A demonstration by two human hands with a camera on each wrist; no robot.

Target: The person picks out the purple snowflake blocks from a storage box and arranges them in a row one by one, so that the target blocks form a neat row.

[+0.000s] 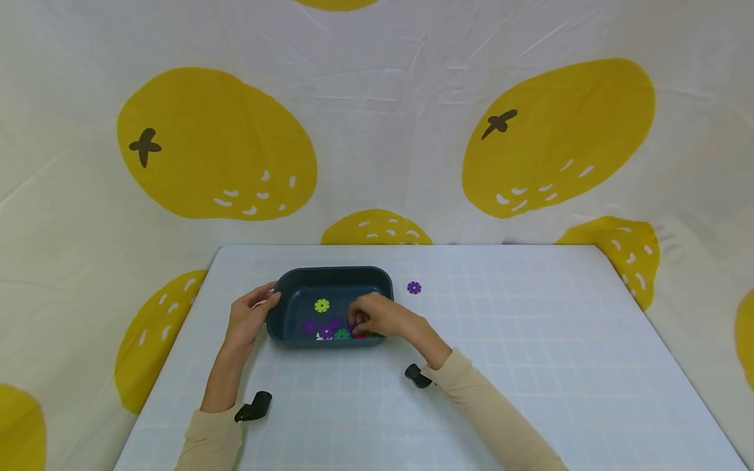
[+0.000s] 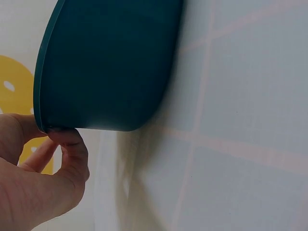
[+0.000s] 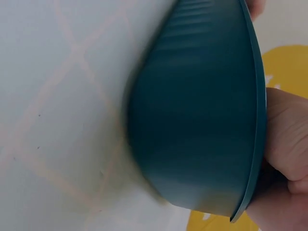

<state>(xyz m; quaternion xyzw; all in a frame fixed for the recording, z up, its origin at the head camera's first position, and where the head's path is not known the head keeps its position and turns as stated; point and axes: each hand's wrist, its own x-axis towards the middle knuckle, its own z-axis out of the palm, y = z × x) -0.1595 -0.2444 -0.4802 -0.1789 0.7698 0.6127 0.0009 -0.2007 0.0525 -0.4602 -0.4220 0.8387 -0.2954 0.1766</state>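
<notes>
A dark teal basin (image 1: 330, 277) stands at the back left of the table, with flower-shaped plastic discs gathered mostly along its near side. Among them are a yellow-green disc (image 1: 321, 305), several purple discs (image 1: 326, 331) and a green disc (image 1: 341, 334). Thumb and fingers of my left hand (image 1: 250, 317) grip the basin's left end at the rim. Inside the basin's right part, my right hand (image 1: 377, 314) reaches down with bent fingers among the discs. Purple shows by its fingertips, but I cannot tell whether a disc is pinched. The right wrist view hides those fingertips behind the basin wall.
One purple disc (image 1: 414, 288) lies on the table just right of the basin. A pale checked cloth covers the table (image 1: 530, 340). Behind it hangs a white curtain (image 1: 383, 131) with yellow fruit prints. Black wrist devices (image 1: 254, 406) sit by both sleeves.
</notes>
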